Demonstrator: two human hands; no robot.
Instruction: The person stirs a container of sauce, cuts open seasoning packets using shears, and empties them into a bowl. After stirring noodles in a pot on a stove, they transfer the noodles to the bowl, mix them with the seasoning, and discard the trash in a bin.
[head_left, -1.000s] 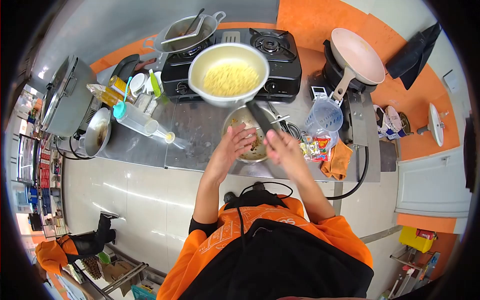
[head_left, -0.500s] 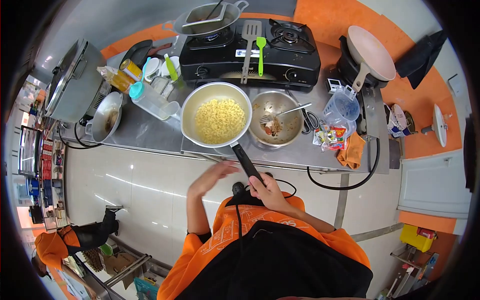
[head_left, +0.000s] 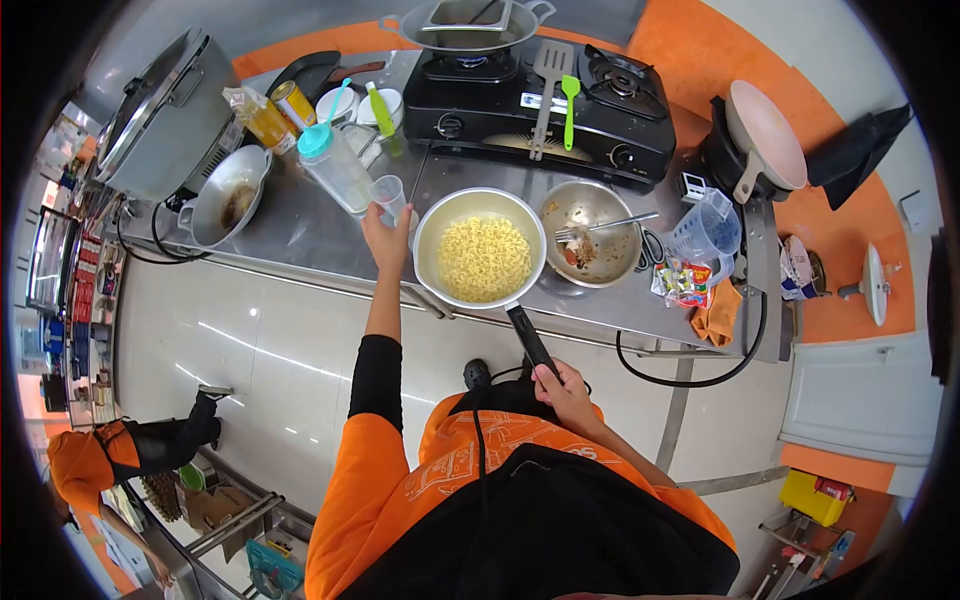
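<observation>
My right hand (head_left: 567, 393) is closed around the black handle of a saucepan (head_left: 428, 246). Cooked instant noodles (head_left: 484, 259) lie inside the pan, which is at the counter's front edge. My left hand (head_left: 386, 238) reaches to the pan's left, thumb and fingers around the lower part of a small clear plastic cup (head_left: 389, 188). Beside that cup is a clear bottle with a turquoise lid (head_left: 316, 141). Right of the pan, a metal bowl (head_left: 612, 268) holds seasoning and a fork (head_left: 607, 224).
Behind is a black gas stove (head_left: 480, 133) with a slotted turner (head_left: 549, 95) and a green brush (head_left: 570, 110) across it. Scissors (head_left: 652, 248), seasoning packets (head_left: 683, 284), a measuring jug (head_left: 708, 230) and an orange cloth (head_left: 717, 315) are at right. A wok (head_left: 228, 200) sits left. Another person (head_left: 90, 460) works behind at left.
My left hand has moved from beside the pan handle forward to the small cup. My right hand still grips the saucepan handle. The view has shifted, so the counter appears farther right.
</observation>
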